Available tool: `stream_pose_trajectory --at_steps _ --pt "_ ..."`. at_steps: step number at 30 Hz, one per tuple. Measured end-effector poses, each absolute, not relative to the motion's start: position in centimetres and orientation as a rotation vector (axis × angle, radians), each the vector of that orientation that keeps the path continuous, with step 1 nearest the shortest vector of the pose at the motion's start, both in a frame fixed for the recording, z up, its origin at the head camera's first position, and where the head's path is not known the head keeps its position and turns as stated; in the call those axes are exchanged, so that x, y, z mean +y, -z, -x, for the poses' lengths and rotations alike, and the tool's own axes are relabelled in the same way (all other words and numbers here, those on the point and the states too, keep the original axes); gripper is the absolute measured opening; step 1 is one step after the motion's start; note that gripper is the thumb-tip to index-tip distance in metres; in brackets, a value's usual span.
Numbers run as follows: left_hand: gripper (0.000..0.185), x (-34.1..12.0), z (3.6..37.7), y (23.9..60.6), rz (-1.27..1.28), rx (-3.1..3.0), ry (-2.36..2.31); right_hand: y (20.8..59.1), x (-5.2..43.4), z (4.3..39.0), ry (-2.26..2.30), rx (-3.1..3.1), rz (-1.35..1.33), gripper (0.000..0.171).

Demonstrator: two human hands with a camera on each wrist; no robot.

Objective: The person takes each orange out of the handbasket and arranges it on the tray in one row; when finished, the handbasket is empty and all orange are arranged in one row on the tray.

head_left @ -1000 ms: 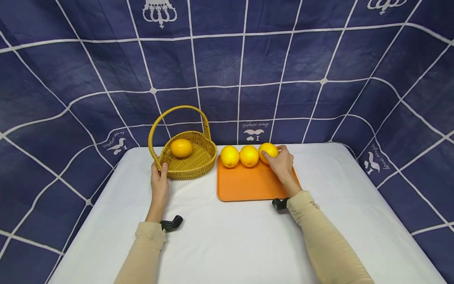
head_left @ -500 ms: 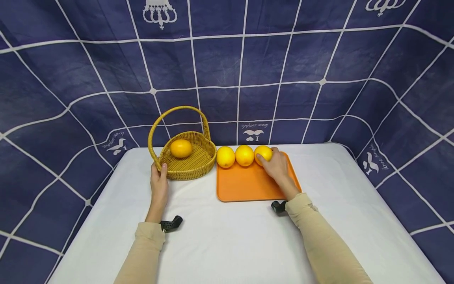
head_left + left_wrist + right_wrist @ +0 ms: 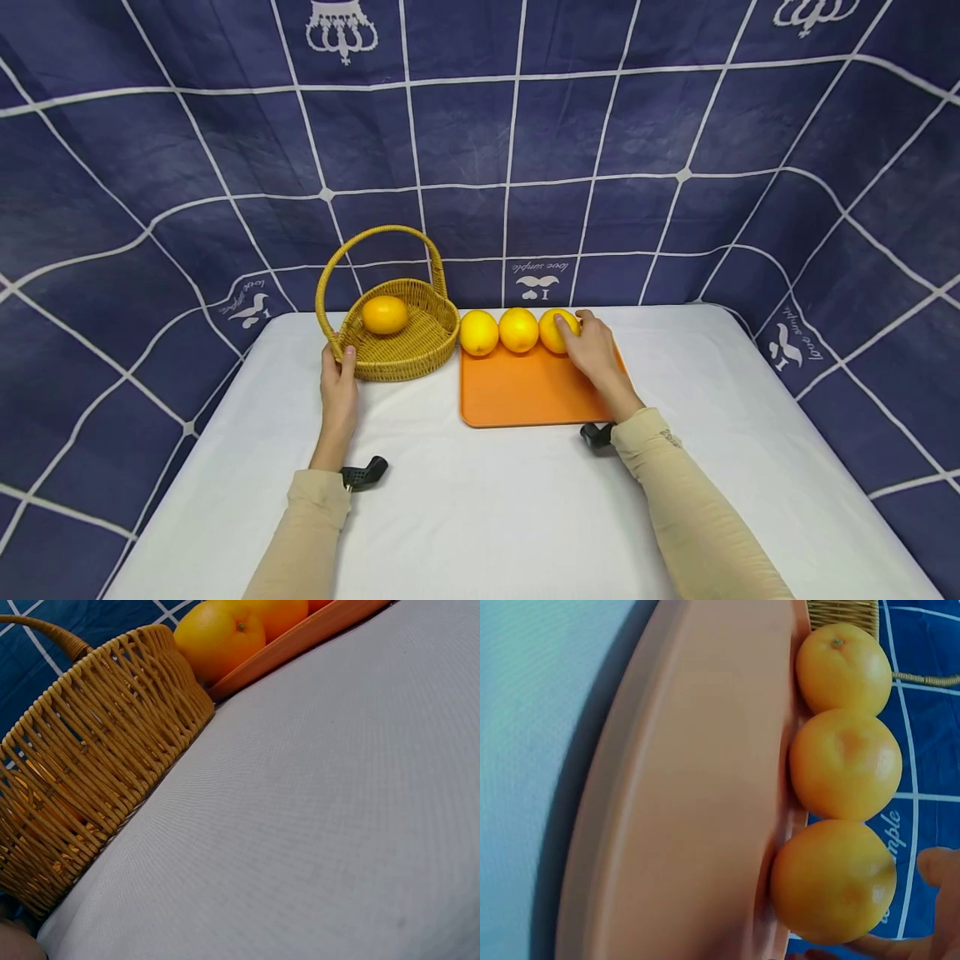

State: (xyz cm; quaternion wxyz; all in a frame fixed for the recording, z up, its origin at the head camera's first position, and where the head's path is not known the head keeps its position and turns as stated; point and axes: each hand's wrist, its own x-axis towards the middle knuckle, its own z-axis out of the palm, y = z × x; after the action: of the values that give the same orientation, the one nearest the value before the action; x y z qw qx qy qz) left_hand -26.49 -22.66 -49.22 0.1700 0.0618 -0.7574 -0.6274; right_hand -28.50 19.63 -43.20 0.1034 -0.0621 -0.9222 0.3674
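My left hand (image 3: 339,392) grips the near left side of a wicker basket (image 3: 408,367) at the foot of its tall handle, thumb on the outside. One orange (image 3: 385,315) lies inside the basket. Three more oranges stand in a row along the back of an orange tray (image 3: 525,392): the left orange (image 3: 478,332) close by the basket, the middle orange (image 3: 518,330), and the right orange (image 3: 832,881). My right hand (image 3: 597,350) is at the right orange. In the right wrist view its thumb (image 3: 936,866) stands apart from the fruit, with fingers below it.
A white cloth (image 3: 465,508) covers the table. Behind it and at both sides hangs a dark blue curtain (image 3: 465,133) with white grid lines. The tray sits directly right of the basket. Black wrist cameras show under both sleeves.
The three oranges on the tray have shifted a little left toward the basket, my right hand moving with the right one. Its thumb has since loosened. The left hand stays on the basket.
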Motion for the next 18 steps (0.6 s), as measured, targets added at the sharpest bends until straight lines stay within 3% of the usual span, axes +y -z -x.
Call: stream_pose_trajectory --at_steps 11,18 --pt "0.063 -22.5 26.6 49.1 -0.178 -2.135 1.793 41.2 17.2 28.7 -1.067 -2.677 0.084 0.078" --pt "0.062 -22.5 26.7 49.2 -0.18 -2.133 1.802 40.1 14.4 29.3 -1.053 -2.645 -0.06 0.073"
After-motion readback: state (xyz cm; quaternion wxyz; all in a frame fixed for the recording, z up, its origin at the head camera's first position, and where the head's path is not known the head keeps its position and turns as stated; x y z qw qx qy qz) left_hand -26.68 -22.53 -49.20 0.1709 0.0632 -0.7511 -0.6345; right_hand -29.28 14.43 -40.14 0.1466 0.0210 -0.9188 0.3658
